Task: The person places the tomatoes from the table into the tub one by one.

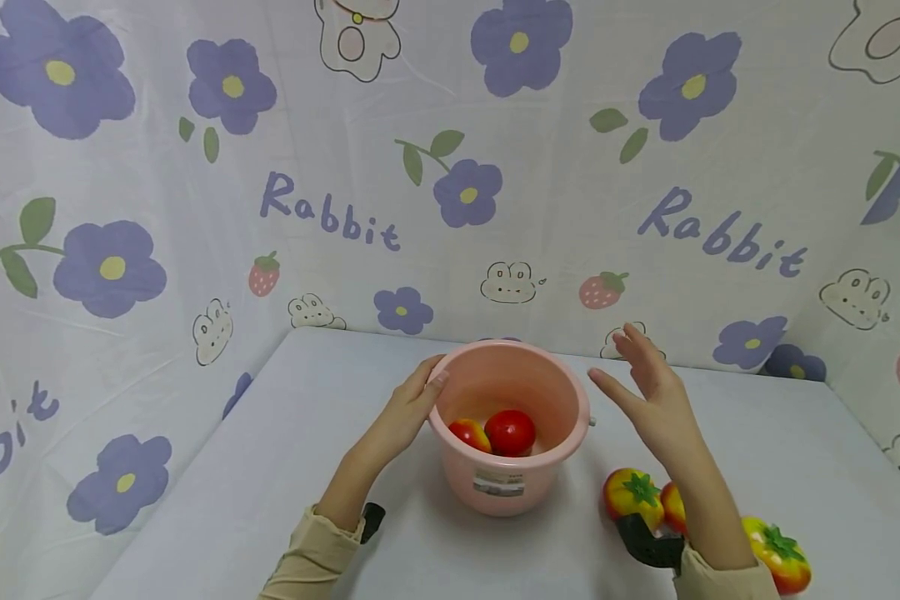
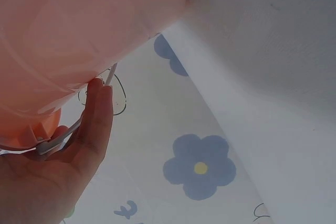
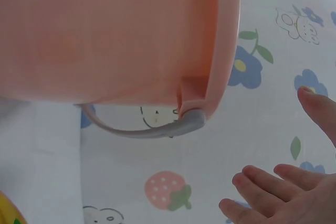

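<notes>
Beige sleeve (image 1: 723, 582), right fingers (image 1: 645, 358) spread; left fingers (image 2: 100, 114) grip bucket (image 1: 495, 383), label (image 1: 498, 483) illegible; backdrop (image 1: 547, 167) reads "Rabbit".

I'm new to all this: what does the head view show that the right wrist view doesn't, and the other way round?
Only the head view shows the inside of the pink bucket, where a red fruit and a red-and-yellow fruit lie, and the left hand holding it.

Only the right wrist view shows the long curve of the grey handle along the bucket's outside.

Both show the bucket, the open right hand apart from it, the flower-printed cloth and the white tabletop.
</notes>
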`<state>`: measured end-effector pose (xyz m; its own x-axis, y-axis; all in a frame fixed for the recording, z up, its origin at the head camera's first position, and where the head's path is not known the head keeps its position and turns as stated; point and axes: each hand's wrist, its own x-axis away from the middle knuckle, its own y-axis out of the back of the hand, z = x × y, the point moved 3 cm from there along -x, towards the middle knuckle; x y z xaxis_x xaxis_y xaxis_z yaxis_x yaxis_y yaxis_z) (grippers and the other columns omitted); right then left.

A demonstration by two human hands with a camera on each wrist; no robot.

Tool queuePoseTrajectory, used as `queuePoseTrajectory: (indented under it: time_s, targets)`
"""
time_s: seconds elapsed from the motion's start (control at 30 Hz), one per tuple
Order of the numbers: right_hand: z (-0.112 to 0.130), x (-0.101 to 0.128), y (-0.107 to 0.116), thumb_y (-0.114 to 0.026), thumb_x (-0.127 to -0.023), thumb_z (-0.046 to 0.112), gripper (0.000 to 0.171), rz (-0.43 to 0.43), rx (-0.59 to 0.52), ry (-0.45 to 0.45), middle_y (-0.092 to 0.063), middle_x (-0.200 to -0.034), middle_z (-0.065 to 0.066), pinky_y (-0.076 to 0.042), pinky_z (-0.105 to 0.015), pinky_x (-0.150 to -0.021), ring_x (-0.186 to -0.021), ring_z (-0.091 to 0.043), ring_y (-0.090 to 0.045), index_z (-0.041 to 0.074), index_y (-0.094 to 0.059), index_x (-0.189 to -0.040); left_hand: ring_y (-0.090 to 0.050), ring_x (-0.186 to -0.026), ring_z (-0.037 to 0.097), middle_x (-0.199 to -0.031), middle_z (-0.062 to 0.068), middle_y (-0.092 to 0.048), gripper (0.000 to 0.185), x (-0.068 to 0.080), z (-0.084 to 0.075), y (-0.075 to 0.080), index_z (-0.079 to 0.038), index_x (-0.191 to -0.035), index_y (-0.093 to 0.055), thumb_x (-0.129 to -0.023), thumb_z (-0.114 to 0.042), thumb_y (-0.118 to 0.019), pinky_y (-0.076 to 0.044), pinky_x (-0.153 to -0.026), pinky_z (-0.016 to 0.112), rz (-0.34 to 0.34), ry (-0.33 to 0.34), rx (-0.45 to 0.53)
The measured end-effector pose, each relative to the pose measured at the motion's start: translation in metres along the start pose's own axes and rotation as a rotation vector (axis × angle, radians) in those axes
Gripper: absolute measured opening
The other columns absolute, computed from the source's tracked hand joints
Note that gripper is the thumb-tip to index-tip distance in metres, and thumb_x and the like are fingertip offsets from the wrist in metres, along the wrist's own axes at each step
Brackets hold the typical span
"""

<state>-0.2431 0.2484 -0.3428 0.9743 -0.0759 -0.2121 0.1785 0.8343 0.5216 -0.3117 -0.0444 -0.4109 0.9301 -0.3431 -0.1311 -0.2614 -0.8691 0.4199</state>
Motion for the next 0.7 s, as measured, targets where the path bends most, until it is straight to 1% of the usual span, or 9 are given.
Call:
queuePoseTrajectory:
  time_s: [0.1,0.3,0.5,0.7]
  targets:
    - [-0.004,0.001,0.002,-0.063,-0.093,0.041,0.087,0.004,0.003,-0.013,-0.026,-0.161,-0.014,-0.031,-0.064,-0.11,-0.148,-0.042,-0.022,0.023,-0.007,-0.158,-0.043,-0.14,0.032,-0.154,0.003,-0.041,0.049,-0.001,0.001,0.0,-0.024,-0.151,-0.032,-0.105,-0.041,-0.036,-0.045,-0.103,0.058,0.0,0.0,0.0]
    - [-0.014,0.004,0.005,-0.062,-0.094,0.04,0.087,0.005,0.02,-0.022,-0.025,-0.161,-0.016,-0.03,-0.064,-0.11,-0.148,-0.043,-0.022,0.024,-0.006,-0.158,-0.044,-0.14,0.032,-0.155,0.003,-0.041,0.05,-0.001,0.001,-0.001,-0.025,-0.151,-0.032,-0.104,-0.043,-0.036,-0.046,-0.103,0.058,0.0,0.004,0.0]
    - [-0.028,0.004,0.004,-0.061,-0.094,0.043,0.089,0.024,0.029,-0.061,-0.022,-0.162,-0.016,-0.03,-0.066,-0.11,-0.148,-0.044,-0.019,0.025,-0.003,-0.158,-0.044,-0.14,0.031,-0.155,0.002,-0.041,0.05,-0.001,0.001,0.0,-0.026,-0.151,-0.032,-0.104,-0.043,-0.036,-0.046,-0.103,0.057,0.0,0.02,0.004]
    - [-0.043,0.006,0.0,-0.062,-0.093,0.045,0.092,0.044,0.032,-0.102,-0.021,-0.161,-0.018,-0.026,-0.063,-0.113,-0.149,-0.042,-0.018,0.02,-0.003,-0.158,-0.044,-0.139,0.032,-0.154,0.003,-0.042,0.05,-0.001,0.001,0.0,-0.025,-0.151,-0.032,-0.104,-0.042,-0.036,-0.046,-0.102,0.057,0.003,0.017,0.005]
